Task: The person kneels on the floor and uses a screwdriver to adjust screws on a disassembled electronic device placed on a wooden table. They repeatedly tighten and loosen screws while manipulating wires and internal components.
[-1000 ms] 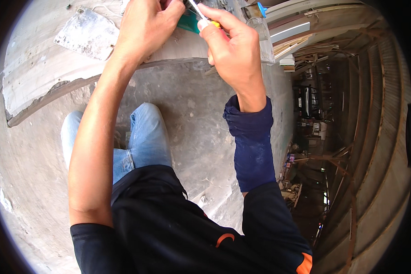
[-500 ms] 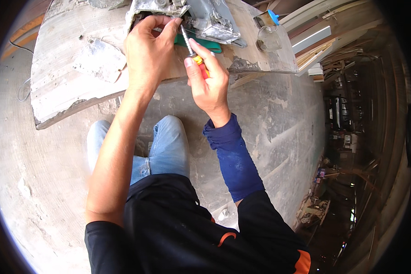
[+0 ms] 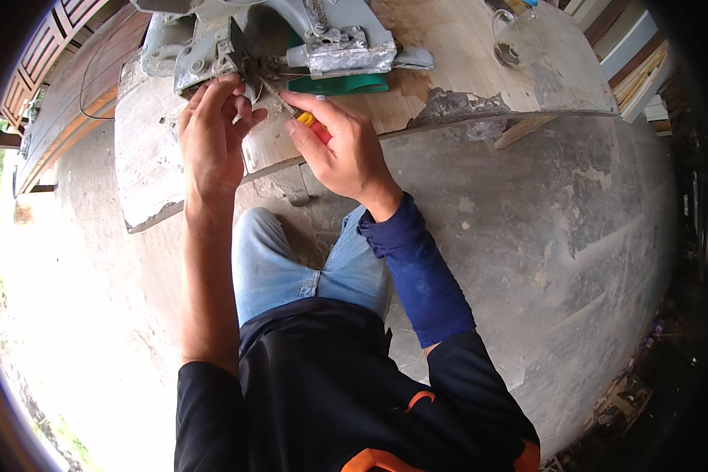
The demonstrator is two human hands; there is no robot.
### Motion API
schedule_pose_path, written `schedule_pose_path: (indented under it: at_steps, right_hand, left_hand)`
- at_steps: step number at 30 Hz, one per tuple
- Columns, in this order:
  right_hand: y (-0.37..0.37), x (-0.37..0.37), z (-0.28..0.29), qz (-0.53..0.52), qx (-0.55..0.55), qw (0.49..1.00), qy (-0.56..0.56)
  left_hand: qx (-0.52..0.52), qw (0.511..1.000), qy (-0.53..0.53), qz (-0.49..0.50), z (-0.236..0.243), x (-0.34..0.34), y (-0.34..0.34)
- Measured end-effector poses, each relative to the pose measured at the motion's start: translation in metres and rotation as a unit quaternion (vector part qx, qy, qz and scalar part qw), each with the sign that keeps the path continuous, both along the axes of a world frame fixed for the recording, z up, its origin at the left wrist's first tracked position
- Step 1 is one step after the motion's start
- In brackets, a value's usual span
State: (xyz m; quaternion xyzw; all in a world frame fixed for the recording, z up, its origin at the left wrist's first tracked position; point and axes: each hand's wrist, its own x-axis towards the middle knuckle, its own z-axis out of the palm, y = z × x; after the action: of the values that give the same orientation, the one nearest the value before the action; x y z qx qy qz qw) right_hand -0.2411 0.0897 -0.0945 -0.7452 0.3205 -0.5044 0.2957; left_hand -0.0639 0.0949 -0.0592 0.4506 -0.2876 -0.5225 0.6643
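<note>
A screwdriver (image 3: 313,124) with a yellow and red handle is gripped in my right hand (image 3: 342,149). Its shaft slants up and left into the opening of a worn grey metal machine (image 3: 352,51). My left hand (image 3: 215,138) is at the lower edge of the machine's box-like housing (image 3: 204,61), left of the shaft. Its fingers are curled close together; whatever they pinch is too small to make out. Under the machine, a flat green piece (image 3: 338,84) lies on the wooden tabletop (image 3: 417,86).
A clear glass jar (image 3: 508,49) stands towards the table's right end, a blue item beside its top. The table's near edge is chipped and darkened (image 3: 456,106). Stacked boards (image 3: 633,55) are at the far right. Another wooden surface (image 3: 71,102) is at the left, a thin cable across it.
The view has swung, so the table and machine sit differently in it. My left hand has moved away from the screwdriver's shaft to the housing's edge. The screwdriver stays in my right hand.
</note>
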Motion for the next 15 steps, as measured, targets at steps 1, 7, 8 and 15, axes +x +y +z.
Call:
schedule_pose_path:
  at_steps: [1,7,8,15]
  right_hand:
    - [-0.001,-0.001,0.000,0.008,0.007,1.000,-0.023]
    - [-0.004,-0.010,-0.002,0.058,0.040,0.994,-0.085]
    - [-0.003,-0.014,0.000,0.059,0.020,0.996,-0.056]
    - [0.002,-0.013,0.001,0.078,0.062,0.993,-0.064]
  left_hand:
    - [-0.002,0.999,0.038,-0.021,-0.002,0.005,0.000]
    - [-0.008,1.000,-0.015,-0.021,-0.003,0.006,0.009]
    - [0.001,1.000,-0.011,-0.013,-0.001,0.004,0.010]
    - [-0.003,0.990,-0.131,0.045,-0.002,0.001,0.018]
